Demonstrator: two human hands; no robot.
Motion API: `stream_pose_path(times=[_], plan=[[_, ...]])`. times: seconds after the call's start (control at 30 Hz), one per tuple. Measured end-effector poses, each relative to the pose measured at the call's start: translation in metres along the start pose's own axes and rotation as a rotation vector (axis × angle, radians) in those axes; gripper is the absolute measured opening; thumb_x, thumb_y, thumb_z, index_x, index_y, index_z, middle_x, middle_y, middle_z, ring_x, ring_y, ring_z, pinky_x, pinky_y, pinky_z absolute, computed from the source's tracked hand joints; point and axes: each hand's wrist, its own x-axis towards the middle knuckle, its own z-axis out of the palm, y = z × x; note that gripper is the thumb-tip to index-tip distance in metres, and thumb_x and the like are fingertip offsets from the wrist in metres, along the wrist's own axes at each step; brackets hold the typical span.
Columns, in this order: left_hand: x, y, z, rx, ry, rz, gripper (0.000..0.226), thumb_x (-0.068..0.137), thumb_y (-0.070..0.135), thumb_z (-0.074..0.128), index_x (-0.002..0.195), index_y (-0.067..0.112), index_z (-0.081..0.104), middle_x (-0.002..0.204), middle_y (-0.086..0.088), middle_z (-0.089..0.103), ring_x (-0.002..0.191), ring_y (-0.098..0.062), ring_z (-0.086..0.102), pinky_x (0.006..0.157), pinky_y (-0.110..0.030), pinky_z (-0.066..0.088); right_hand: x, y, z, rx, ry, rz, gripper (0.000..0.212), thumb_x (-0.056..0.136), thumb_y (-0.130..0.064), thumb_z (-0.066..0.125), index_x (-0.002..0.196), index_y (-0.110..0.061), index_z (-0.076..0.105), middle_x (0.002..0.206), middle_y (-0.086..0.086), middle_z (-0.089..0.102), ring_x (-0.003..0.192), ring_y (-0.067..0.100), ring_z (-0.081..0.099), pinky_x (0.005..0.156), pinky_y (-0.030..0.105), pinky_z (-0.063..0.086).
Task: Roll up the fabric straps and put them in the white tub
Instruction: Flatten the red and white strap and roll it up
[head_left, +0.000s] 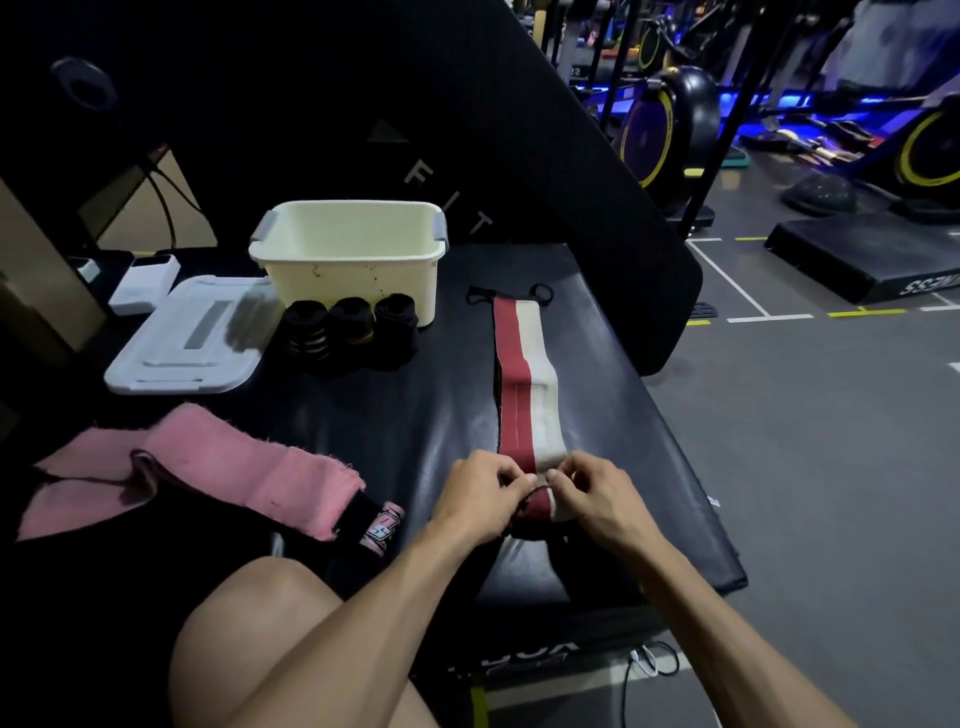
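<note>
A red and white fabric strap (524, 384) lies flat along the black padded bench, running away from me. Its near end is folded over into a small roll. My left hand (480, 493) and my right hand (592, 493) both pinch that near end. The white tub (353, 254) stands at the far end of the bench; nothing shows inside it. Three rolled black straps (350, 332) stand in a row touching its front wall. A pink strap (218, 467) lies unrolled at my left.
A white lid (187, 338) lies left of the tub. My bare knee (260, 623) is at the bottom left. The black bench (623, 519) ends at the right above a grey floor. Exercise bikes (670, 114) and a black step box (867, 254) stand beyond.
</note>
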Motion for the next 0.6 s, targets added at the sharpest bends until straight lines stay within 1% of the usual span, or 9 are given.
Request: stream_pose_path(times=[0.1, 0.17, 0.27, 0.37, 0.43, 0.47, 0.53, 0.57, 0.6], plan=[[-0.005, 0.0, -0.003, 0.038, -0.033, 0.071, 0.034, 0.081, 0.062, 0.074, 0.084, 0.028, 0.076, 0.068, 0.009, 0.072, 0.062, -0.007, 0.069, 0.06, -0.03, 0.059, 0.002, 0.002, 0.0, 0.027, 0.017, 0.037, 0.033, 0.09, -0.047, 0.064, 0.068, -0.025, 0.055, 0.066, -0.005, 0.063, 0.071, 0.017, 0.062, 0.069, 0.042, 0.052], [-0.007, -0.002, -0.003, 0.083, -0.03, 0.109, 0.036, 0.075, 0.063, 0.078, 0.089, 0.03, 0.075, 0.069, 0.01, 0.071, 0.061, -0.004, 0.068, 0.061, -0.03, 0.058, 0.0, 0.001, 0.001, 0.044, 0.051, 0.068, 0.034, 0.087, -0.049, 0.065, 0.067, -0.024, 0.056, 0.066, -0.005, 0.064, 0.071, 0.017, 0.063, 0.069, 0.043, 0.053], [-0.004, -0.006, -0.002, 0.075, -0.014, 0.112, 0.031, 0.075, 0.06, 0.08, 0.09, 0.033, 0.075, 0.073, 0.01, 0.072, 0.065, -0.005, 0.068, 0.064, -0.032, 0.059, -0.009, -0.003, 0.004, 0.135, 0.14, 0.061, 0.032, 0.088, -0.047, 0.069, 0.069, -0.023, 0.059, 0.067, -0.006, 0.066, 0.069, 0.014, 0.064, 0.068, 0.041, 0.054], [-0.003, -0.008, -0.002, 0.038, -0.033, 0.122, 0.028, 0.078, 0.056, 0.08, 0.092, 0.032, 0.077, 0.075, 0.01, 0.073, 0.067, -0.004, 0.068, 0.068, -0.031, 0.06, -0.023, -0.003, 0.008, 0.235, 0.206, -0.042, 0.018, 0.089, -0.037, 0.073, 0.078, -0.026, 0.067, 0.075, -0.01, 0.068, 0.07, 0.008, 0.064, 0.069, 0.034, 0.053], [-0.002, -0.008, -0.004, 0.029, -0.037, 0.12, 0.028, 0.079, 0.055, 0.08, 0.093, 0.031, 0.078, 0.077, 0.011, 0.074, 0.069, -0.001, 0.069, 0.071, -0.028, 0.059, -0.028, 0.002, 0.01, 0.2, 0.222, -0.185, 0.007, 0.091, -0.031, 0.073, 0.086, -0.028, 0.07, 0.083, -0.012, 0.065, 0.076, 0.009, 0.063, 0.071, 0.03, 0.051], [-0.001, -0.009, -0.004, 0.024, -0.046, 0.113, 0.028, 0.08, 0.056, 0.08, 0.093, 0.03, 0.079, 0.078, 0.011, 0.075, 0.069, 0.002, 0.068, 0.069, -0.026, 0.059, -0.03, 0.006, 0.01, 0.158, 0.213, -0.259, 0.004, 0.092, -0.031, 0.072, 0.094, -0.027, 0.072, 0.089, -0.014, 0.063, 0.08, 0.008, 0.062, 0.073, 0.027, 0.051], [0.001, -0.008, -0.005, 0.009, -0.063, 0.098, 0.029, 0.081, 0.057, 0.078, 0.093, 0.031, 0.079, 0.079, 0.011, 0.076, 0.058, 0.005, 0.064, 0.062, -0.025, 0.057, -0.029, 0.017, 0.008, 0.032, 0.182, -0.382, 0.025, 0.093, -0.036, 0.068, 0.115, -0.025, 0.071, 0.107, -0.014, 0.062, 0.094, 0.004, 0.06, 0.084, 0.02, 0.05], [0.001, -0.007, -0.006, 0.007, -0.067, 0.091, 0.029, 0.082, 0.057, 0.077, 0.093, 0.031, 0.079, 0.079, 0.009, 0.076, 0.051, 0.005, 0.062, 0.057, -0.024, 0.055, -0.028, 0.023, 0.008, -0.056, 0.174, -0.436, 0.036, 0.092, -0.037, 0.066, 0.125, -0.023, 0.068, 0.117, -0.01, 0.06, 0.102, 0.005, 0.057, 0.088, 0.02, 0.048], [0.001, -0.005, -0.007, 0.005, -0.072, 0.083, 0.028, 0.084, 0.056, 0.076, 0.093, 0.029, 0.079, 0.078, 0.008, 0.076, 0.047, 0.003, 0.061, 0.052, -0.022, 0.052, -0.026, 0.029, 0.007, -0.154, 0.182, -0.49, 0.045, 0.089, -0.035, 0.066, 0.132, -0.022, 0.064, 0.124, -0.008, 0.057, 0.107, 0.009, 0.055, 0.09, 0.023, 0.048]])
